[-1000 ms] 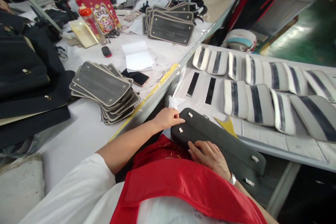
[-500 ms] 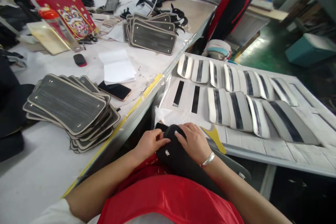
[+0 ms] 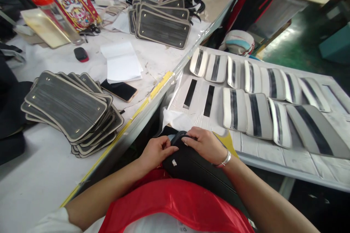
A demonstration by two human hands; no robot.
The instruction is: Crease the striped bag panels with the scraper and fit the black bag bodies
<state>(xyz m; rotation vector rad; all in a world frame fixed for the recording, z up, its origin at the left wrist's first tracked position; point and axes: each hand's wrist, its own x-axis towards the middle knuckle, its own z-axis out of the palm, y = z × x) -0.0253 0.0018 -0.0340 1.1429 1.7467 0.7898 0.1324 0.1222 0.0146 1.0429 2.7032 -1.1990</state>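
Note:
A black padded panel (image 3: 197,167) with a stitched line and a small white mark lies across my lap, over the red apron (image 3: 169,196). At its upper left edge my left hand (image 3: 158,150) pinches the rim between thumb and fingers. My right hand (image 3: 203,143) grips the top edge just to the right, thumb on the panel's face and fingers curled over. The two thumbs are a short gap apart. Part of the panel's lower right is hidden by my right forearm.
Grey panels are stacked at the left (image 3: 65,105) and back (image 3: 164,27) of the white table. A phone (image 3: 120,90), paper (image 3: 120,62) and a bottle (image 3: 54,14) lie or stand there. Striped pads (image 3: 255,114) and a yellow piece (image 3: 226,142) rest on the right table. A person (image 3: 254,0) stands behind.
The view has shifted, moving the tables' contents in the frame. My right hand has turned a little and curled over the panel's edge, which looks more folded. My left hand keeps its pinch.

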